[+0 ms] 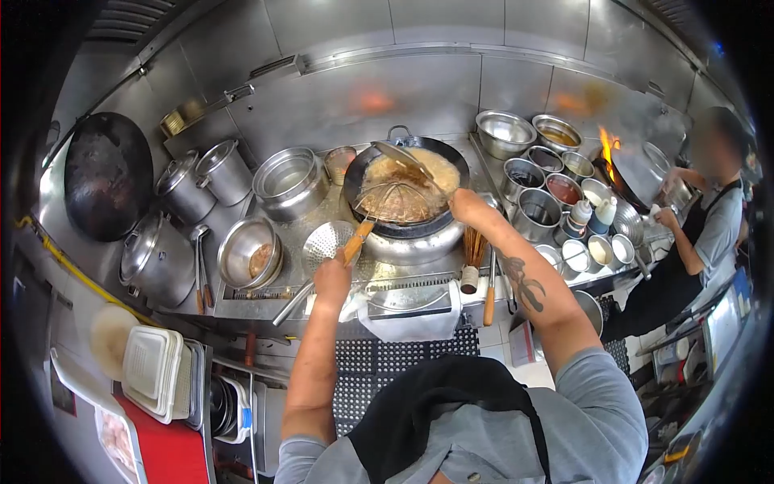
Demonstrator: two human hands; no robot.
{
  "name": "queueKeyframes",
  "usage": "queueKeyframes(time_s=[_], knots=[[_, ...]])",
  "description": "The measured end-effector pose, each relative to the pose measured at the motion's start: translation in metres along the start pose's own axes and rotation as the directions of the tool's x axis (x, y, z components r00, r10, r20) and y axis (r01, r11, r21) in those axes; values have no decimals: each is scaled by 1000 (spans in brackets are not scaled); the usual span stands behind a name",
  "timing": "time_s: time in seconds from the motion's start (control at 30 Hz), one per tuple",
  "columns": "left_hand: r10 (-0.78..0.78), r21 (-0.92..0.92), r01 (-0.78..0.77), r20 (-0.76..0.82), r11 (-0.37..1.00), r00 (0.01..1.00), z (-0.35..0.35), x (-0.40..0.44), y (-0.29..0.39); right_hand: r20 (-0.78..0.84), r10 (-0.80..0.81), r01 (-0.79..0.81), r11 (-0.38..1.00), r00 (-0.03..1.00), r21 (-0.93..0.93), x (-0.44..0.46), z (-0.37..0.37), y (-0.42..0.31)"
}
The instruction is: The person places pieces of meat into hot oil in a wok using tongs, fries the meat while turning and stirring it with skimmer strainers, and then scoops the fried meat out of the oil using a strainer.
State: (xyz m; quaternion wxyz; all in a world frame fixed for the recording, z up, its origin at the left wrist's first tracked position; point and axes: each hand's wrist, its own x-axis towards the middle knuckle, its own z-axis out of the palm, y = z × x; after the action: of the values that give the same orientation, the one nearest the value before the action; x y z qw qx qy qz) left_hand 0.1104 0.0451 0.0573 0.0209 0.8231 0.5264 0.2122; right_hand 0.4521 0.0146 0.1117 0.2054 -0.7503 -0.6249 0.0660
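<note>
My left hand (332, 279) is closed around the wooden handle of a wire strainer (395, 202), whose mesh head sits in the wok. My right hand (469, 206) grips a long metal utensil (403, 158) slanting across the wok; whether it is a ladle or a spatula I cannot tell. Pale, frothy liquid (423, 173) with brown food pieces fills the black wok (460, 173). Just left of the wok, a perforated skimmer (326, 244) rests with its metal handle running below my left hand. A bamboo brush (474, 256) stands beside my right forearm.
Pots (224, 173) and a bowl of food (246, 248) stand left. Sauce containers (564, 189) and squeeze bottles (580, 214) crowd the right. Beyond them, a co-worker (709, 218) stands near a flaming wok (622, 181). A white cloth (411, 324) hangs at the stove's front edge.
</note>
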Motion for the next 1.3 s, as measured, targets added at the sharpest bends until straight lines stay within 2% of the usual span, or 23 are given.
queueKeyframes(time_s=[0.13, 0.2, 0.43, 0.47, 0.53, 0.6, 0.63, 0.7, 0.9, 1.13, 1.3], knots=[[-7, -13, 7, -10, 1000, 1000, -3, -1, 2, 48, -39, 39, 999, 998, -14, -21, -34, -10], [6, -31, -6, -5, 999, 1000, -2, -1, 0, 72, -25, 21, 998, 997, 53, -23, -39, -12], [28, -25, -27, 17, 999, 999, -3, 3, -3, 76, -138, 144, 986, 988, -80, 3, 3, -10], [18, -4, -18, 32, 1000, 999, -4, 6, -3, 99, -33, 30, 999, 995, 31, -1, 1, -10], [0, 14, -1, 50, 1000, 999, -5, 9, -5, 140, 66, -85, 987, 988, 135, -16, -10, -16], [42, 49, -43, 26, 998, 999, -7, 10, -6, 246, 218, -293, 897, 945, 330, -33, -22, -10], [40, 47, -41, 23, 998, 999, -9, 11, -6, 245, 216, -290, 899, 945, 327, -41, -27, -7], [27, 85, -33, 64, 996, 998, -11, 12, -4, 268, 169, -287, 817, 949, 501, -57, -31, 1], [36, 80, -42, 77, 996, 996, 8, 13, -17, 231, 240, -320, 843, 943, 432, -58, -19, 24], [28, 10, -29, 110, 1000, 994, 33, 11, -30, 112, 236, -261, 844, 965, 469, -50, -49, 20], [52, -80, -47, 63, 996, 997, 19, 10, -32, 123, 323, -345, 850, 938, 398, -36, -49, 12]])
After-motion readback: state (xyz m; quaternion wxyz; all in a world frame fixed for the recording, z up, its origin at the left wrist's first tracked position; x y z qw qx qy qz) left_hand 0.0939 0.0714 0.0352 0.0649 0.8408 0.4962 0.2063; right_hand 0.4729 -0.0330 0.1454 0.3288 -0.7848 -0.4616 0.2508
